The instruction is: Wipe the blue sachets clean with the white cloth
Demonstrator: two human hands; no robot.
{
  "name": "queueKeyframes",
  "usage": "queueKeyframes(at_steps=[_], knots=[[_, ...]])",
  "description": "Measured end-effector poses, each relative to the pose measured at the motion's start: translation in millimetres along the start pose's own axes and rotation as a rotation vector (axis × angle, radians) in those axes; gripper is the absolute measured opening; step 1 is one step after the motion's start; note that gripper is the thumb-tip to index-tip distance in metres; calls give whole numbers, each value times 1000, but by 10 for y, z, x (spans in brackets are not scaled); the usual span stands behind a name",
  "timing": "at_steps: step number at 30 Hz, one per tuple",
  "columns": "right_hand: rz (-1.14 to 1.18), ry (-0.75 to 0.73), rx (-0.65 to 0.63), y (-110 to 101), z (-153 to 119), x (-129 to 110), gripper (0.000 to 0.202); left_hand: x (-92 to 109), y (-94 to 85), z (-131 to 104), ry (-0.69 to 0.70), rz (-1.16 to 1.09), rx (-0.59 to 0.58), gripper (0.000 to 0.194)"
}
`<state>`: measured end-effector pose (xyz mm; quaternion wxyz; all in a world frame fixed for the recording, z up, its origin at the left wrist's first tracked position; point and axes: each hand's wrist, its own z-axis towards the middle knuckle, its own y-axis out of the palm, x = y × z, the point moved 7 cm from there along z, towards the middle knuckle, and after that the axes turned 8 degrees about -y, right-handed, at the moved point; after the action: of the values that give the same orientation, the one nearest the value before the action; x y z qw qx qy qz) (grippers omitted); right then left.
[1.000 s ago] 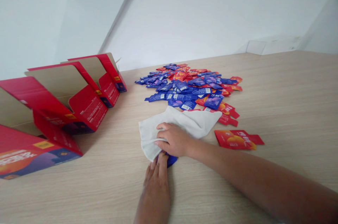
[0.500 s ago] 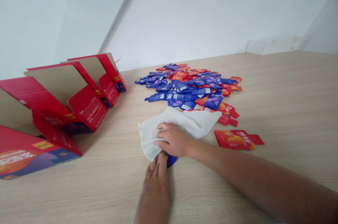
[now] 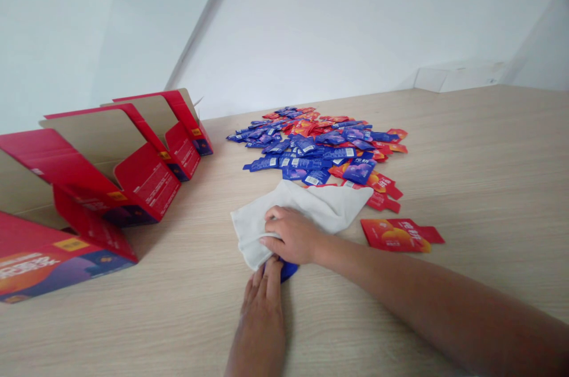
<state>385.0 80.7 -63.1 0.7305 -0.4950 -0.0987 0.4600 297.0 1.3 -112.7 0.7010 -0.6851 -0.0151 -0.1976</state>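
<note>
A pale grey-white cloth (image 3: pixel 329 205) lies spread on the wooden table. On its near left part rests my right hand (image 3: pixel 293 236), fingers bent and gripping the fabric. Just below it is my left hand (image 3: pixel 264 294), its fingers pressed together on a blue packet (image 3: pixel 288 271) that is mostly covered by the cloth and both hands. The fingertips of my left hand are partly hidden at the cloth's edge. To the right of the cloth a red and orange packet (image 3: pixel 393 235) lies flat.
Behind the cloth is a loose pile of blue and red packets (image 3: pixel 306 146). Several open red boxes (image 3: pixel 146 184) stand in a row at the left. A white object (image 3: pixel 457 77) sits at the back right against the wall.
The left edge of the cloth has shifted very slightly to the left. Both hands are almost where they were.
</note>
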Motion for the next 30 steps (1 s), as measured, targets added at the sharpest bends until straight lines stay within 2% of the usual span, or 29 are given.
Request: queueKeyframes(at_steps=[5, 14, 30], knots=[[-4, -4, -1, -3, -4, -1, 26, -2, 5, 2, -3, -10, -10, 63], [14, 7, -11, 5, -16, 10, 26, -29, 1, -10, 30, -30, 64, 63], [-11, 2, -12, -4, -3, 3, 27, 15, 13, 15, -7, -22, -40, 62]])
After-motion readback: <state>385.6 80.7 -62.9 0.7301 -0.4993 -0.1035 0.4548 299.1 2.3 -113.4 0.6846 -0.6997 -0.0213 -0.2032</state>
